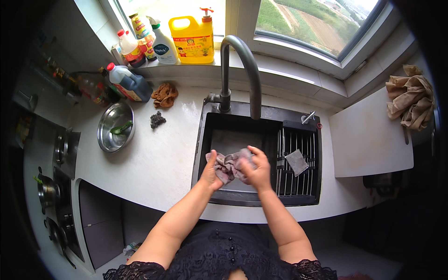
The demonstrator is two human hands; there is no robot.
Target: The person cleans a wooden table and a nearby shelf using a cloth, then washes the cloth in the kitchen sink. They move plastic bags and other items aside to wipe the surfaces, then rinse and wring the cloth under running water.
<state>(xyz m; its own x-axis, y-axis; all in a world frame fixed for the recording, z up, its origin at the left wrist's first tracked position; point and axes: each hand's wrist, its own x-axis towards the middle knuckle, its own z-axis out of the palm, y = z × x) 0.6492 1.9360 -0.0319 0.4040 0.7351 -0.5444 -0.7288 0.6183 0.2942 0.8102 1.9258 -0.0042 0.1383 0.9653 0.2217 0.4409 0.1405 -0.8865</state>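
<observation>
Counter: one pale worktop (158, 163) runs around one dark sink (219, 135).
Window: one sill (280, 63) behind the sink.
Board: one white board (368, 140) lies right of the sink, with one crumpled tan cloth (413, 100) at its far corner.
Tap: one grey curved tap (247, 60) arches over the basin.
Rack: one slatted rack (298, 163) sits in the right part of the sink, with one small grey pad (297, 161) on it.
Bottles: one yellow pump jug (192, 39), one white spray bottle (163, 45), one dark jug with a red cap (130, 83), and two smaller bottles (132, 49) stand by the sill.
Bowl: one steel bowl (115, 127) holds one green utensil (121, 127).
Scrubbers: one brown rag (164, 94) and one dark scouring wad (157, 120) lie on the counter.
Hands: two, over the basin; the left hand (210, 172) and the right hand (256, 170) are both clenched around one grey-pink cloth (229, 165), which is bunched between them above the sink.
</observation>
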